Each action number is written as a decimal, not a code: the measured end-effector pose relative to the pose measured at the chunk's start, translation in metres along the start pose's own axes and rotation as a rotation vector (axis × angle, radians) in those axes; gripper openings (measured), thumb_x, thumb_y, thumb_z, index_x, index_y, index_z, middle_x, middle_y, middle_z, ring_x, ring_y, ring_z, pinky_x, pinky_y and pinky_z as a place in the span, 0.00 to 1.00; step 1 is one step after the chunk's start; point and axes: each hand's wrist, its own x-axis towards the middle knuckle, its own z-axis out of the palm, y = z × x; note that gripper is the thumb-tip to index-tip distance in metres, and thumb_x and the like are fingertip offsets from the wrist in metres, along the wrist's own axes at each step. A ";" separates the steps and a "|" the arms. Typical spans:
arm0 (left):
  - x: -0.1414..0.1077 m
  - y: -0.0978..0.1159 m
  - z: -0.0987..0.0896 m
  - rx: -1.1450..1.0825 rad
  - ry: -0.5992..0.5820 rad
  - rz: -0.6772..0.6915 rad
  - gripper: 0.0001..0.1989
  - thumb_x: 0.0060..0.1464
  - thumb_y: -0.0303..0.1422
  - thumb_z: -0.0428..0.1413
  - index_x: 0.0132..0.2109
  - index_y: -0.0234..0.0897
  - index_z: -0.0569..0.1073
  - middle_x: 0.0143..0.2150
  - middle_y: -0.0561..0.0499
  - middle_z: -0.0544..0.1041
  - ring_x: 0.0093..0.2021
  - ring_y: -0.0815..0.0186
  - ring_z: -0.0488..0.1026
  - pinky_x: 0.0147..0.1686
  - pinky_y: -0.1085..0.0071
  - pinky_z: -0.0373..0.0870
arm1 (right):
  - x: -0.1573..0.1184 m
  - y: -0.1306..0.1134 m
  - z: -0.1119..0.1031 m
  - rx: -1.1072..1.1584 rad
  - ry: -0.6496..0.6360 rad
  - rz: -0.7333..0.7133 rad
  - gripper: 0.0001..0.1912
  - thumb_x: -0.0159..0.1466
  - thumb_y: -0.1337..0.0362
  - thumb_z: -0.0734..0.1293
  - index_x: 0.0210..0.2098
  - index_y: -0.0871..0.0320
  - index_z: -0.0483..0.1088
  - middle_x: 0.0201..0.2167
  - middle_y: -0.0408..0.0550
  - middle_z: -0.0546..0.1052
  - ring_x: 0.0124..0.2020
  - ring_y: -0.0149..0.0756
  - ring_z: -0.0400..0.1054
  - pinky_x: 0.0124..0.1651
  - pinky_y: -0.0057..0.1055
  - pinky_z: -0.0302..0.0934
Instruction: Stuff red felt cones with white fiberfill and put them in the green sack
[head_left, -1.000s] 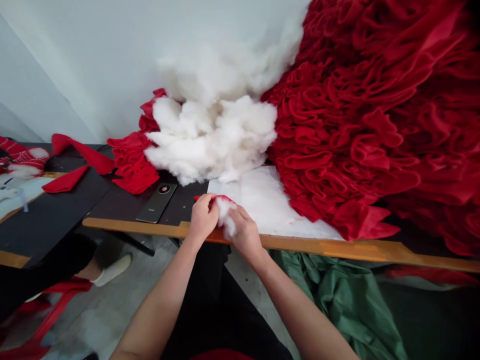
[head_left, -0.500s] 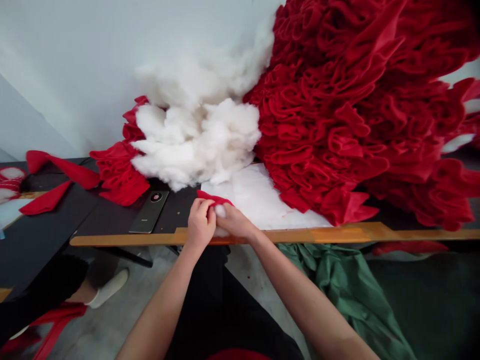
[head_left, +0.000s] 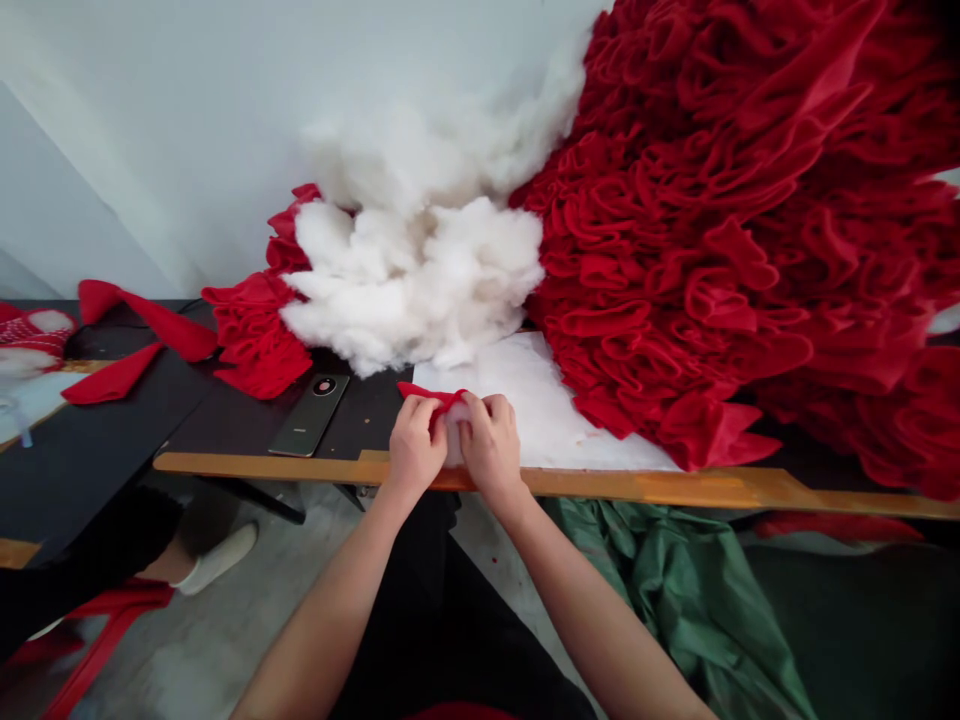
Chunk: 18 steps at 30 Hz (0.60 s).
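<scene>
Close to the table's front edge, my left hand (head_left: 417,440) and my right hand (head_left: 491,440) are both closed on a small red fabric piece (head_left: 429,393). Between the two hands a wad of white stuffing (head_left: 454,436) shows at the fabric's near side. My fingertips hide much of the fabric, so how far the stuffing sits inside cannot be seen. Behind my hands lies a heap of white fluffy stuffing (head_left: 420,280). To its right rises a tall pile of red fabric pieces (head_left: 675,270).
A phone (head_left: 310,415) lies left of my hands. White sheeting (head_left: 517,385) covers part of the table. More red pieces (head_left: 255,335) lie at the left. Green cloth (head_left: 675,580) hangs below the wooden edge (head_left: 660,484). Another person's foot (head_left: 221,557) is at lower left.
My right hand has turned upright, its fingers now gripping the fabric's right side beside the white stuffing. The view has shifted slightly, so the table things appear further right.
</scene>
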 end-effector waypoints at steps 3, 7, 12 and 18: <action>0.002 -0.003 0.000 -0.019 0.015 -0.052 0.10 0.49 0.20 0.50 0.37 0.37 0.70 0.37 0.48 0.71 0.38 0.64 0.70 0.42 0.68 0.70 | -0.015 -0.001 -0.005 0.101 0.021 -0.204 0.15 0.65 0.71 0.56 0.49 0.60 0.67 0.42 0.57 0.69 0.45 0.44 0.63 0.48 0.44 0.64; 0.003 0.002 -0.001 -0.029 -0.041 0.003 0.08 0.53 0.22 0.48 0.37 0.36 0.70 0.37 0.48 0.71 0.39 0.64 0.70 0.42 0.67 0.69 | -0.026 0.004 0.004 0.116 -0.131 -0.365 0.19 0.60 0.72 0.58 0.50 0.68 0.66 0.49 0.66 0.69 0.53 0.53 0.60 0.51 0.51 0.62; 0.007 0.008 -0.001 -0.016 -0.158 0.232 0.11 0.55 0.21 0.45 0.36 0.37 0.70 0.36 0.47 0.71 0.40 0.63 0.69 0.43 0.66 0.69 | -0.004 0.016 0.022 0.211 -0.327 -0.235 0.13 0.57 0.75 0.57 0.32 0.64 0.73 0.29 0.56 0.75 0.32 0.42 0.68 0.38 0.40 0.66; 0.008 -0.008 0.001 0.089 -0.042 0.044 0.13 0.47 0.18 0.47 0.37 0.38 0.69 0.38 0.47 0.69 0.42 0.60 0.68 0.44 0.63 0.69 | 0.001 0.011 0.015 0.264 -0.279 -0.184 0.17 0.61 0.75 0.54 0.44 0.62 0.71 0.38 0.55 0.76 0.39 0.41 0.68 0.45 0.39 0.64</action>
